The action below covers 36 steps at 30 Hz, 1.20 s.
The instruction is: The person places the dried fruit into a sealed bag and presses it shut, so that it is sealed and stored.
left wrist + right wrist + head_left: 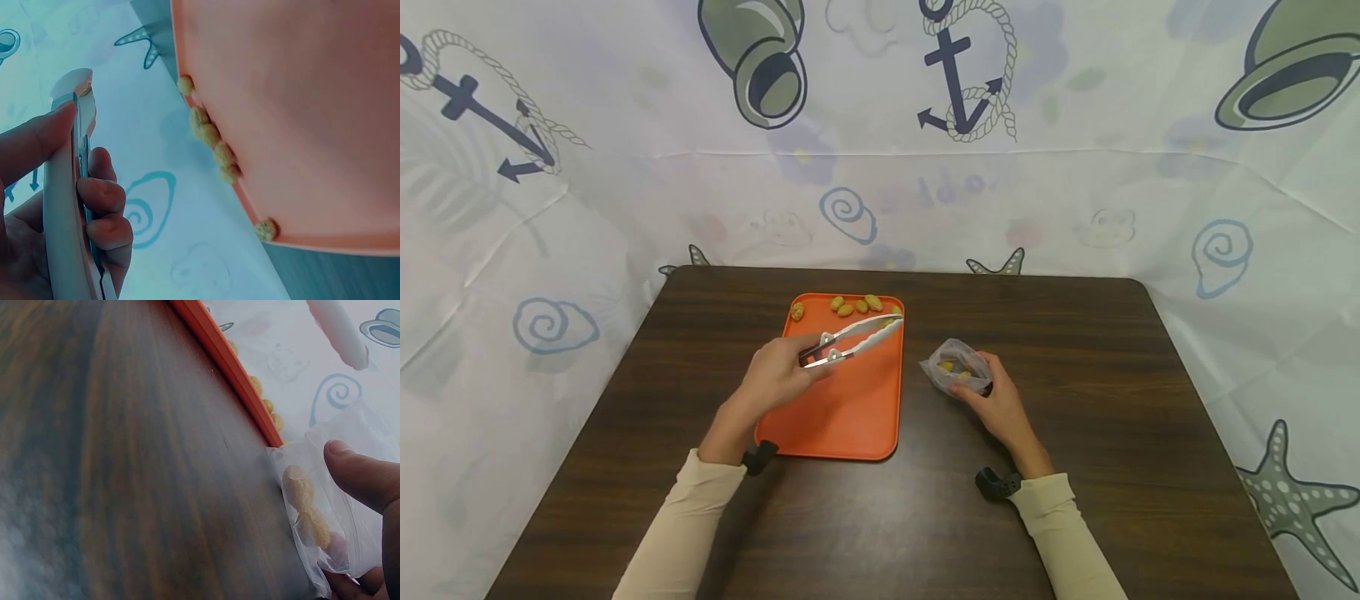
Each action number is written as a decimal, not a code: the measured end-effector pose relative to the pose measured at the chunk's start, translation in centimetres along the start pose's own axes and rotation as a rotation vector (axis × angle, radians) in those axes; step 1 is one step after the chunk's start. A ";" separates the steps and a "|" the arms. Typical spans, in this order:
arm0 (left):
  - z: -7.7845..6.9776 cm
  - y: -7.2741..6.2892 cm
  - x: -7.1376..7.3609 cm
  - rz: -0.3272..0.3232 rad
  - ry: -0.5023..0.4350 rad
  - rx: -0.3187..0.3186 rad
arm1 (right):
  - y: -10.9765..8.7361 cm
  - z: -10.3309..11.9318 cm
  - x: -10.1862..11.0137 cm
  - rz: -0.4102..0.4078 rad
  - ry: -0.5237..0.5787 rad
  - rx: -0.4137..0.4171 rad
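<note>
My left hand (pixel 778 372) grips a pair of metal tongs (pixel 857 337) with pale wavy tips, held over the far right of an orange tray (pixel 835 408). In the left wrist view, a small brownish piece (pixel 86 91) shows between the tong tips. Several wrinkled, yellow-brown nut-like pieces (pixel 846 310) lie along the tray's far edge, one of them at the far left corner. To the right of the tray, my right hand (pixel 1000 408) holds a clear plastic bag (pixel 936 371) with its mouth open upward. Inside the bag are more such pieces (pixel 299 487).
The tray lies on a dark wood-grain table (pixel 1045 333). Behind the table's far edge hangs a pale cloth (pixel 895 192) with printed anchors and shells. A dark band (pixel 760 458) sits on the left wrist, another (pixel 997 483) on the right.
</note>
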<state>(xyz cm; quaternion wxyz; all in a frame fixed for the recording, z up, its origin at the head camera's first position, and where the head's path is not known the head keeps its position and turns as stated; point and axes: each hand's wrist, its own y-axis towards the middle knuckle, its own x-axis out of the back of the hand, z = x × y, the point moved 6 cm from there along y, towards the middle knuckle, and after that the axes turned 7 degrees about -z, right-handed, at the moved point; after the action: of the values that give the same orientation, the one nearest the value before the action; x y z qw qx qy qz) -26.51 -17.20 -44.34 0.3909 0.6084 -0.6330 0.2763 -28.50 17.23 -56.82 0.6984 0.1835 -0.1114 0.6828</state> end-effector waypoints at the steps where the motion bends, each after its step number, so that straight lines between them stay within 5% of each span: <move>1: -0.2 0.1 -0.1 0.002 -0.002 -0.006 | 0.0 0.0 0.0 -0.001 0.002 0.001; 21: -4.1 1.8 -2.1 0.044 -0.048 -0.116 | 0.1 -0.1 0.1 -0.004 0.001 0.004; 36: -5.8 2.2 -3.8 0.069 -0.052 -0.176 | 0.1 0.1 0.1 -0.018 -0.003 0.017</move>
<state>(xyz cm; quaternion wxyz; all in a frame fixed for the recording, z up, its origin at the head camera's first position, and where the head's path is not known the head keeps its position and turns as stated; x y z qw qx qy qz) -27.96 -10.12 -44.08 0.4163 0.5565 -0.6854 0.2173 -28.58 17.31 -56.67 0.7026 0.1915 -0.1052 0.6773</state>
